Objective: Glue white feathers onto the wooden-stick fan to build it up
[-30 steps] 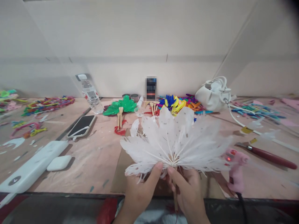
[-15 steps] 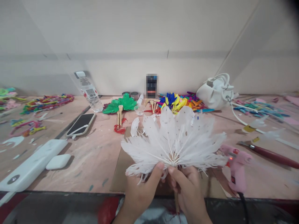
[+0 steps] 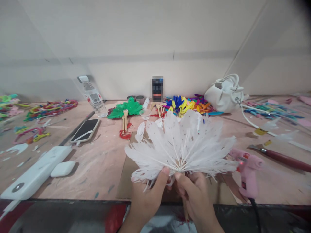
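A white feather fan (image 3: 179, 145) is spread out above the front of the table, its quills meeting at the bottom centre. My left hand (image 3: 149, 194) grips its lower left edge, thumb on top and fingers hidden beneath. My right hand (image 3: 195, 194) pinches the fan's base, thumb near where the quills meet; a thin wooden handle (image 3: 185, 210) comes down beside that palm. Under the fan lies a brown cardboard sheet (image 3: 125, 181). To the right of the fan is a pink hot glue gun (image 3: 249, 176) with a small red light lit.
A red-handled knife (image 3: 286, 159) lies at the right. Along the back are a white handbag (image 3: 223, 97), coloured feathers (image 3: 186, 106), a green feather fan (image 3: 127, 108) and a water bottle (image 3: 94, 98). On the left are a phone (image 3: 85, 130) and a white power bank (image 3: 36, 173).
Both hands keep the same hold on the fan, which has hardly moved. The camera view has shifted very slightly.
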`<state>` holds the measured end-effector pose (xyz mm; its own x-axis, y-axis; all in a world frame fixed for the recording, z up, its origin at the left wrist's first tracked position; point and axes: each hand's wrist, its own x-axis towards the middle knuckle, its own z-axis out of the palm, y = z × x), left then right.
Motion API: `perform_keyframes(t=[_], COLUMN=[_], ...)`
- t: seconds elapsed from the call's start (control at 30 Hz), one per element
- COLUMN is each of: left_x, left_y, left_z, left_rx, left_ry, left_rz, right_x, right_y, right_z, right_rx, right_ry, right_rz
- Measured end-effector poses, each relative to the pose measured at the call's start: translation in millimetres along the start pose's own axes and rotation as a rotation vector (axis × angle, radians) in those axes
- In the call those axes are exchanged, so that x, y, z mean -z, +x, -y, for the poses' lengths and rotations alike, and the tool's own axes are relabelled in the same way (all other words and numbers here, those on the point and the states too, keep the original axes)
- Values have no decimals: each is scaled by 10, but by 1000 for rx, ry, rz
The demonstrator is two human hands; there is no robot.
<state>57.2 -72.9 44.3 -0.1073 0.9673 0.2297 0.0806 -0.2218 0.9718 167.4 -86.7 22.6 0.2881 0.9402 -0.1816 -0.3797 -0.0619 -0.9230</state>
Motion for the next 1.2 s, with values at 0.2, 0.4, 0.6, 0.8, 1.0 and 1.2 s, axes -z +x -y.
perform_keyframes(t=[0.2,0.4,0.6,0.8,1.0,1.2], left_x=[-9,-5,-1,9,55,128], left_y=[7,11,-9,0,29,55], left_z=[7,-12,-51,-68,20,196], left_rx=[-72,-81,28,76,75,76], left_ry=[13,15,-16,-27,-56,-124], left_rz=[-32,-39,-56,-77,-155,-331], right_x=[-25,2,42,63,80,97], right_y=[-10,-9,-27,-34,-22,-19], right_z=[35,18,-31,-51,-51,-22], right_rx=[-57,-53,-77,-30,-4,35], right_ry=[7,-46,-33,-31,-30,-63], right_rz=[-18,-11,96,118,119,130])
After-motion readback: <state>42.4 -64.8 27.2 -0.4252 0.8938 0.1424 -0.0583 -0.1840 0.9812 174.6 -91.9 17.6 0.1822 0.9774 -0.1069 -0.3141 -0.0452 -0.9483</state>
